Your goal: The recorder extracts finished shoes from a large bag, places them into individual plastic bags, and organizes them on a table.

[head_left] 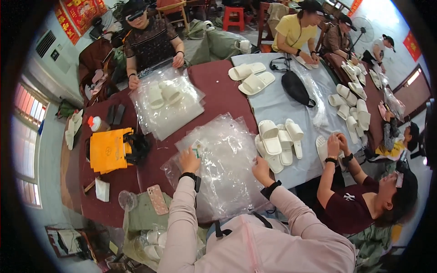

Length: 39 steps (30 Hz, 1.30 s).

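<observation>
A loose stack of clear plastic bags (223, 168) lies in front of me on the dark red tabletop. My left hand (189, 162) is closed on the left side of the top bag, beside a small white-and-green label (197, 148). At the stack's right edge, my right hand (261, 171) pinches the bag's border, its fingertips partly hidden. Both my wrists wear black bands. Just right of the stack, several white slide sandals (269, 139) rest on a pale sheet, some piled on others.
Across the table a person handles another bag stack (177, 116) with white slides on it. A yellow bag (108, 151), a phone (157, 199) and a white-wrapped packet (103, 190) lie left. A black waist bag (297, 88) sits on the sheet. A co-worker (355, 193) is close right.
</observation>
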Tool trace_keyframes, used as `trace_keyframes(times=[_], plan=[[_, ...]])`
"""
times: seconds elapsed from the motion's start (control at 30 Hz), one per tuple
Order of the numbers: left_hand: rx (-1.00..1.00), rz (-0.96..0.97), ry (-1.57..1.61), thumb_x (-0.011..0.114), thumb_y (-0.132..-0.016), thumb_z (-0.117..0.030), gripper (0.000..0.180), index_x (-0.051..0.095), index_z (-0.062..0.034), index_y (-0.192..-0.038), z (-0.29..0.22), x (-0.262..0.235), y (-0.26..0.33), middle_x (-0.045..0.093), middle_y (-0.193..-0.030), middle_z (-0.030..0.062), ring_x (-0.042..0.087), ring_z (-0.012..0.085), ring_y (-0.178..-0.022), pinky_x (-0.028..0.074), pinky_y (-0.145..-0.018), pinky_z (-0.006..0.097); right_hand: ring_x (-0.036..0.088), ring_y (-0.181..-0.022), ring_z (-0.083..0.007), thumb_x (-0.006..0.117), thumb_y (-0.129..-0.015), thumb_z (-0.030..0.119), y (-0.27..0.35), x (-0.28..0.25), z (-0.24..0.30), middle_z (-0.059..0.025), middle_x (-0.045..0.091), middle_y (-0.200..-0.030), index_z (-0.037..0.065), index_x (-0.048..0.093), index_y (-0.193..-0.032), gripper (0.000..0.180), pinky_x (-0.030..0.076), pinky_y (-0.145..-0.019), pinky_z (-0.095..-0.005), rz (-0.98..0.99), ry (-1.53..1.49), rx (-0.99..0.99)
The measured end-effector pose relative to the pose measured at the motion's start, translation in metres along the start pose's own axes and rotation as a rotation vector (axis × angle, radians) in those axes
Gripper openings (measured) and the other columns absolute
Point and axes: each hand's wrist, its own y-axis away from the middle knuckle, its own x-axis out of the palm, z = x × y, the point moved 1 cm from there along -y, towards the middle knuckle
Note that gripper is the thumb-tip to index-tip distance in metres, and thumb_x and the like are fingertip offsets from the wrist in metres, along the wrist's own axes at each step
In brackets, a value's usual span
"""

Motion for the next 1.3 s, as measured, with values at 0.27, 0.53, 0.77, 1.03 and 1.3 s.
trace_keyframes(times=[0.27, 0.53, 0.77, 1.03, 1.3], plan=[[-0.075, -0.123, 0.921, 0.060, -0.078, -0.026, 0.050, 0.047, -0.0014, -0.120, 0.011, -0.003, -0.007, 0.050, -0.111, 0.0185, 0.049, 0.0317, -0.101, 0.037, -0.090, 0.039, 0.053, -0.078, -0.0378, 0.047, -0.069, -0.005, -0.018, 0.003, 0.008, -0.0205, 0.054, -0.076, 0.000, 0.054, -0.086, 0.019, 0.040, -0.066, -0.0454, -0.157, -0.103, -0.212], [0.100, -0.409, 0.941, 0.057, -0.083, -0.026, 0.051, 0.042, -0.0042, -0.126, 0.018, -0.076, 0.010, 0.042, -0.112, 0.0168, 0.043, 0.0292, -0.107, 0.034, -0.093, 0.037, 0.051, -0.082, -0.0342, 0.048, -0.067, -0.005, -0.027, 0.031, 0.045, -0.0159, 0.054, -0.083, 0.004, 0.052, -0.091, 0.026, 0.040, -0.070, -0.0437, -0.169, 0.044, -0.336], [0.330, -0.116, 0.157, 0.061, -0.079, -0.029, 0.056, 0.039, -0.0279, -0.131, -0.003, -0.061, -0.006, 0.042, -0.113, 0.0197, 0.042, 0.0353, -0.108, 0.034, -0.091, 0.046, 0.051, -0.084, -0.0320, 0.049, -0.067, -0.002, -0.022, 0.036, 0.062, -0.0148, 0.054, -0.086, 0.004, 0.051, -0.093, 0.026, 0.040, -0.071, -0.0420, -0.164, 0.149, -0.354], [0.213, -0.044, -0.173, 0.061, -0.078, -0.030, 0.068, 0.029, -0.0225, -0.137, -0.022, -0.020, 0.010, 0.027, -0.136, 0.0273, 0.021, 0.0437, -0.128, 0.017, -0.103, 0.055, 0.051, -0.088, -0.0329, 0.060, -0.072, 0.012, -0.008, 0.027, 0.046, -0.0161, 0.052, -0.095, 0.002, 0.048, -0.103, 0.036, 0.041, -0.075, -0.0425, -0.013, 0.214, -0.243], [0.687, 0.072, -0.055, 0.059, -0.075, -0.044, 0.064, 0.041, -0.0145, -0.130, -0.071, 0.008, 0.153, 0.034, -0.132, 0.0240, 0.033, 0.0404, -0.119, 0.026, -0.096, 0.054, 0.050, -0.099, -0.0335, 0.066, -0.068, 0.016, 0.017, -0.024, 0.014, -0.0170, 0.051, -0.107, 0.003, 0.049, -0.108, 0.046, 0.043, -0.081, -0.0421, -0.037, 0.108, -0.298]])
